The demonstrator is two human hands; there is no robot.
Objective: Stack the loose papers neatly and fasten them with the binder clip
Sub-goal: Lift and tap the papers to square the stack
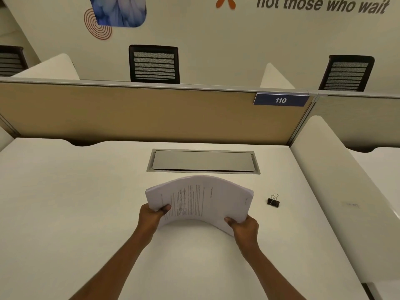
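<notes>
A stack of white printed papers (201, 200) is held above the white desk (65, 202), bowed upward in the middle. Its left edge is gripped by the left hand (152, 215), thumb on top; its right edge is gripped by the right hand (244, 226) likewise. A small black binder clip with wire handles (273, 201) lies on the desk, right of the papers, apart from them. A grey metal cable hatch (203, 161) is set beyond.

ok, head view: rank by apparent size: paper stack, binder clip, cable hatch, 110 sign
1. paper stack
2. cable hatch: similar width, but the stack is nearer the camera, so true order unsure
3. 110 sign
4. binder clip
</notes>
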